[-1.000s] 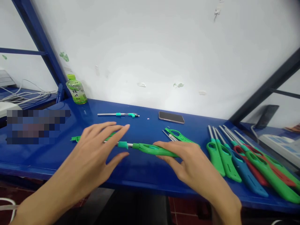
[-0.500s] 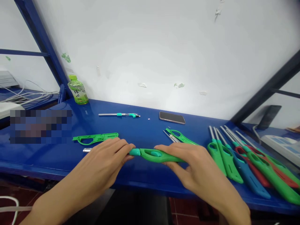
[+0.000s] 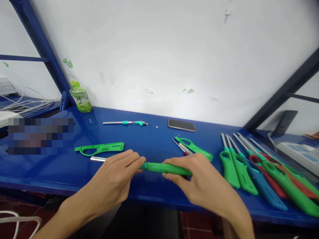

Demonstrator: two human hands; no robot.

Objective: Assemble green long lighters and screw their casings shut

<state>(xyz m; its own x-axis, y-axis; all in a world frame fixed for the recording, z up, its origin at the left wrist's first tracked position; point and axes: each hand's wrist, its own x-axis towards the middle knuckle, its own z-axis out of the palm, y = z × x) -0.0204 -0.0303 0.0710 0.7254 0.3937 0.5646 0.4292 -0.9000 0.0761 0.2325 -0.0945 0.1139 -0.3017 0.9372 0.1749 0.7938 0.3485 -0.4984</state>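
Both hands hold one long green lighter (image 3: 164, 167) just above the blue table (image 3: 154, 142). My left hand (image 3: 117, 177) is closed round its metal tube, whose silver tip (image 3: 97, 159) sticks out to the left. My right hand (image 3: 199, 181) grips the green handle, turned edge-up. A green half-shell of a handle (image 3: 99, 148) lies on the table behind my left hand. Another green shell (image 3: 194, 147) with thin metal rods lies behind my right hand.
A row of several finished lighters (image 3: 259, 169), green, blue and red, lies at the right. A bare metal tube with teal parts (image 3: 126, 123), a phone (image 3: 181, 125) and a green drink bottle (image 3: 80, 97) sit near the wall. Blue shelf posts stand at both sides.
My left hand, open and hovering a second ago, has closed on the lighter's tube. The lighter has been rolled from flat to edge-up and shifted slightly left.
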